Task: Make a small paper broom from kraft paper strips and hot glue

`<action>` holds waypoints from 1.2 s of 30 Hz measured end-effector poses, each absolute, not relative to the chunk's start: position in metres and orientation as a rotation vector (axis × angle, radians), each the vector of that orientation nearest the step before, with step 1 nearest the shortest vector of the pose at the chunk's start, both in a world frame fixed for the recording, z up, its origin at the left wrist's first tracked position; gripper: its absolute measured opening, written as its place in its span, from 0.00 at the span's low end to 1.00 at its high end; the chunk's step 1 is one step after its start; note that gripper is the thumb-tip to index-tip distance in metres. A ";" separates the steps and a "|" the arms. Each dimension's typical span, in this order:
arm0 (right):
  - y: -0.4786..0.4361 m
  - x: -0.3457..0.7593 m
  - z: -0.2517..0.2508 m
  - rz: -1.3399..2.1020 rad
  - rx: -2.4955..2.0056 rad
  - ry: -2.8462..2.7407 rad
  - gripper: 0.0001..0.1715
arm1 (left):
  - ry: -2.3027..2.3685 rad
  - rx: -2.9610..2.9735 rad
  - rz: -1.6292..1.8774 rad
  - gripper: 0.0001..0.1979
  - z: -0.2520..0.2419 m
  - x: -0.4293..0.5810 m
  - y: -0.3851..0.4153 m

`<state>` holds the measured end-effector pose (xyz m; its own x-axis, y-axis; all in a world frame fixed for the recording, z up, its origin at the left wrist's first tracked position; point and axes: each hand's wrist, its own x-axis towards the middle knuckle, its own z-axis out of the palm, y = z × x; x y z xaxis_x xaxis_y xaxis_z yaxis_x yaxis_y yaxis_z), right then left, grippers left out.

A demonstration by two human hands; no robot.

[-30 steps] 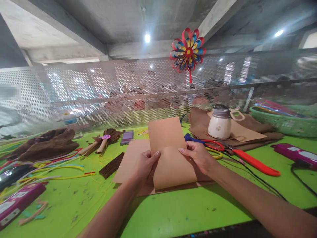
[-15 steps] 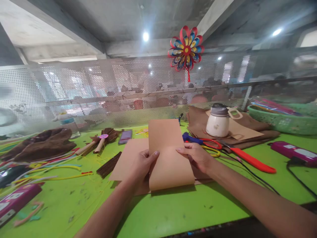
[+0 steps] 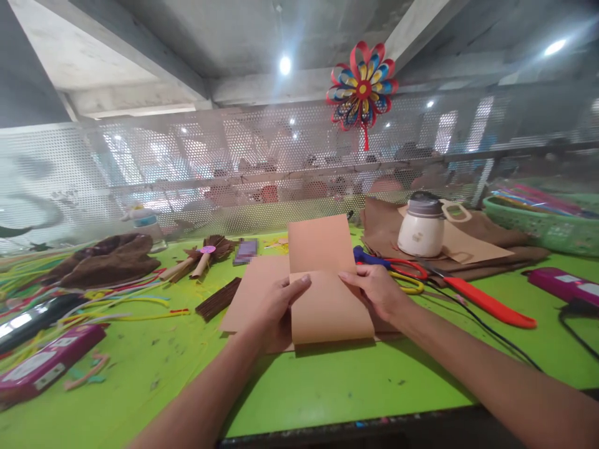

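Note:
A tan paper sheet (image 3: 327, 293) is bent across its middle, its far half standing up and its near half curving down onto the green table (image 3: 327, 393). My left hand (image 3: 276, 305) pinches the sheet's left edge at the bend, thumb on top. On the right edge, my right hand (image 3: 379, 290) grips the same bend with its fingers closed. More tan sheets (image 3: 253, 293) lie flat under it.
Scissors (image 3: 397, 271) and an orange-handled tool (image 3: 482, 302) lie right of the paper, near a white jar (image 3: 421, 232) on brown sheets. Brown stick bundles (image 3: 218, 299), coloured strips (image 3: 121, 305) and magenta boxes (image 3: 42, 365) lie left. A green basket (image 3: 543, 227) stands far right. A paper pinwheel (image 3: 362, 87) hangs above.
Both hands have pressed the sheet lower and flatter onto the stack, and its near edge now rests closer to the table. The camera shifted slightly.

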<state>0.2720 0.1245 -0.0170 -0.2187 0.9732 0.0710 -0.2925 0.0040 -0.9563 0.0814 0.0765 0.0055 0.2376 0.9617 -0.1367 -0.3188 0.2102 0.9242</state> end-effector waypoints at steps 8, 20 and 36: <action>0.123 0.270 -0.018 1.336 -0.887 -1.197 0.18 | 0.961 0.992 1.116 0.22 -0.005 0.079 0.086; 0.125 0.271 -0.018 1.504 -0.873 -1.181 0.18 | 0.989 0.890 1.078 0.17 -0.003 0.082 0.083; 0.107 0.259 -0.016 1.351 -1.016 -1.441 0.15 | 1.790 1.529 1.573 0.12 0.026 0.046 0.090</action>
